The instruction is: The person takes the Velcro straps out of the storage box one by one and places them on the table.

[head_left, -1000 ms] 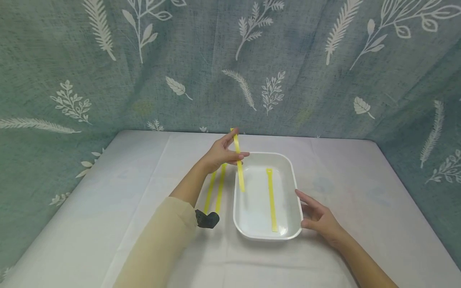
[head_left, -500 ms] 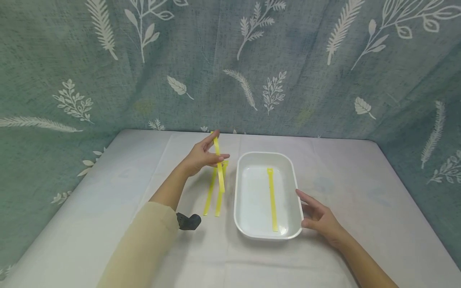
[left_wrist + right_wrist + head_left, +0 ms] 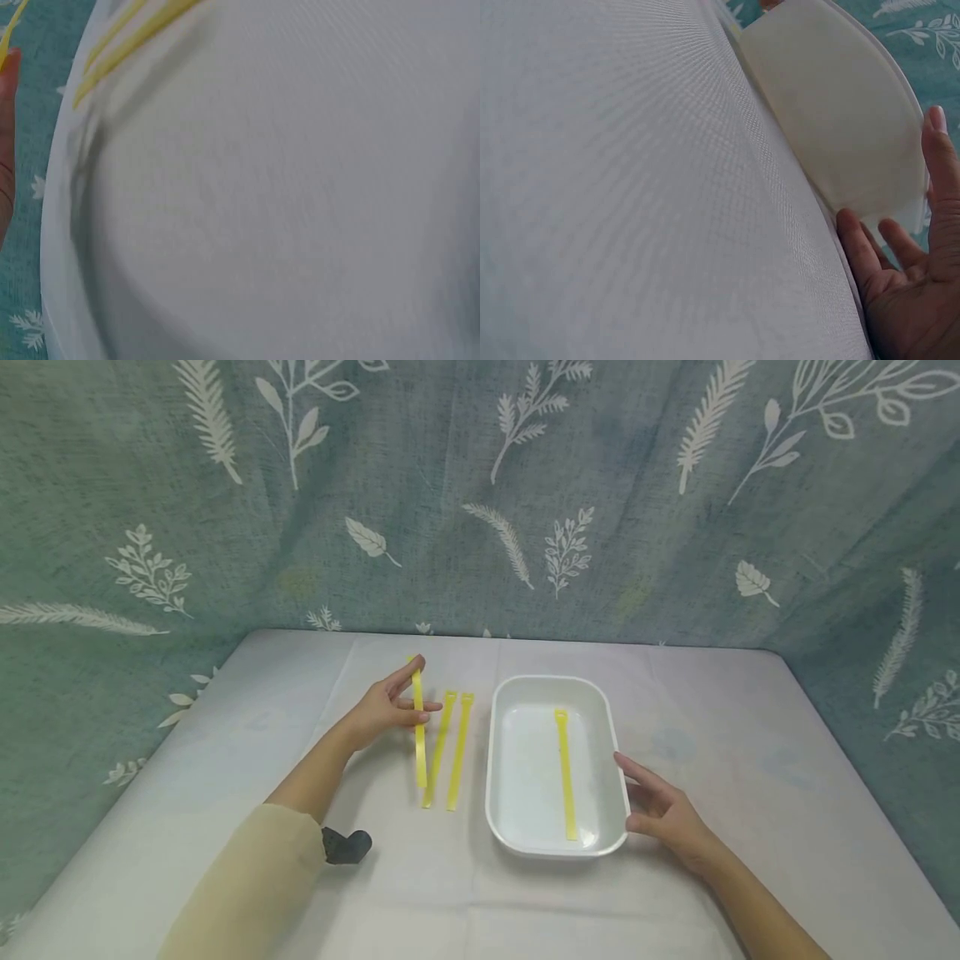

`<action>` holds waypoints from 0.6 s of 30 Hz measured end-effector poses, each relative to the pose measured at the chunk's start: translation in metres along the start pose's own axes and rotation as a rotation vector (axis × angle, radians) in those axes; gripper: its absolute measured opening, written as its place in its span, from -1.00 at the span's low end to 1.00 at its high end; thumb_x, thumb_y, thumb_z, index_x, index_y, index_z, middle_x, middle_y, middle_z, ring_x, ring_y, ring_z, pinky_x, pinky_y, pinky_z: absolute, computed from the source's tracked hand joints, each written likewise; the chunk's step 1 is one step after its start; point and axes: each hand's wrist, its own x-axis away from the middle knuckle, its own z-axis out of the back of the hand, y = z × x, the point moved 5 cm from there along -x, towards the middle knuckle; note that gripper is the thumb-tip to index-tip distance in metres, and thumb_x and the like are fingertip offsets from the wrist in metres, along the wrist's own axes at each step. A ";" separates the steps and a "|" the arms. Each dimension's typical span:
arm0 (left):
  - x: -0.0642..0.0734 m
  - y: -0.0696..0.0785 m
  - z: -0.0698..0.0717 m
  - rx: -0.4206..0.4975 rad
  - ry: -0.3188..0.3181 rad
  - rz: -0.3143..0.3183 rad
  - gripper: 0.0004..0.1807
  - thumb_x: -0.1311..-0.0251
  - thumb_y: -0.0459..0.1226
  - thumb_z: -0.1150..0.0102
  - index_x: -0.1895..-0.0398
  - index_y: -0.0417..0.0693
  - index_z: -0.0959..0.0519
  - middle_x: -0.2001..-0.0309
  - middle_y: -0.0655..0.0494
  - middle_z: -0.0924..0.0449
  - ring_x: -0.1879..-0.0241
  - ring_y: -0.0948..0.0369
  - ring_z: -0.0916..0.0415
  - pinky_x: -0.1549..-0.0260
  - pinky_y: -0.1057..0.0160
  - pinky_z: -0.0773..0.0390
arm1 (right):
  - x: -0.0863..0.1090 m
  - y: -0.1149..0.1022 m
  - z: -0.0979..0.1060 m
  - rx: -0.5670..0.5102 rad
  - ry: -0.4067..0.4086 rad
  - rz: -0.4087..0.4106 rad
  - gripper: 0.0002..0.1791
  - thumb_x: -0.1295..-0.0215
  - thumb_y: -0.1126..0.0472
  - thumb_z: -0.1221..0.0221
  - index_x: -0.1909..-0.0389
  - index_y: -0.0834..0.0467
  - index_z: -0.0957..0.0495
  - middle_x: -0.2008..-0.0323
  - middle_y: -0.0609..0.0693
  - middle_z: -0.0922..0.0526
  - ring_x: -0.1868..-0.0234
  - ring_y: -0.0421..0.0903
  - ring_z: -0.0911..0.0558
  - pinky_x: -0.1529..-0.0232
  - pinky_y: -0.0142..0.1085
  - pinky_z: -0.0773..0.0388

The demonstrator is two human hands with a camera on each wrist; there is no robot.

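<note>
In the head view my left hand (image 3: 386, 710) pinches a yellow cable strap (image 3: 420, 752) between thumb and fingers, its lower end hanging towards the table. Two more yellow straps (image 3: 461, 752), each with a slotted head, lie side by side just right of that hand. A white rectangular tray (image 3: 521, 777) stands to their right, and one yellow strap (image 3: 566, 777) lies lengthwise inside it. Against the tray's right side rests my right hand (image 3: 667, 818); the right wrist view shows its thumb (image 3: 939, 150) by the rim and fingers low on the wall.
A white cloth (image 3: 420, 893) covers the table. Behind and beside it hangs a green-blue curtain (image 3: 435, 543) with white leaf prints. A black wrist mount (image 3: 348, 846) sticks out from the left sleeve (image 3: 247, 877).
My left hand has carried the held strap left, from over the tray's left edge past the two lying straps, and lower at the end. The right hand and tray have stayed put.
</note>
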 end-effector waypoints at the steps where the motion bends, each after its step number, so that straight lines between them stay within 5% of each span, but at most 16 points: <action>1: 0.001 -0.002 0.001 -0.014 -0.007 0.003 0.02 -0.13 -0.51 -0.20 -0.50 0.33 0.11 -0.52 0.30 0.28 -0.04 0.27 -0.56 0.30 0.29 -0.61 | 0.000 0.000 0.000 0.003 0.005 -0.001 -0.15 -0.13 0.31 -0.31 -0.42 0.24 -0.11 -0.28 -0.31 -0.34 -0.15 -0.29 -0.48 -0.01 -0.39 -0.51; 9: 0.007 -0.015 0.014 -0.180 -0.011 0.026 0.04 -0.04 -0.48 -0.30 -0.49 0.31 0.04 -0.51 0.22 0.17 -0.02 0.23 -0.57 0.19 0.34 -0.59 | 0.001 -0.001 0.002 0.014 0.011 0.005 -0.15 -0.12 0.33 -0.31 -0.41 0.25 -0.12 -0.29 -0.33 -0.34 -0.16 -0.31 -0.47 -0.02 -0.40 -0.50; 18: 0.001 -0.023 0.018 -0.235 -0.033 -0.003 0.07 0.07 -0.43 -0.40 -0.49 0.09 0.00 -0.49 0.08 0.05 0.02 0.23 -0.55 0.13 0.40 -0.54 | -0.002 -0.003 -0.001 -0.014 0.003 0.014 -0.16 -0.10 0.35 -0.31 -0.40 0.26 -0.14 -0.29 -0.30 -0.34 -0.16 -0.30 -0.47 -0.02 -0.40 -0.51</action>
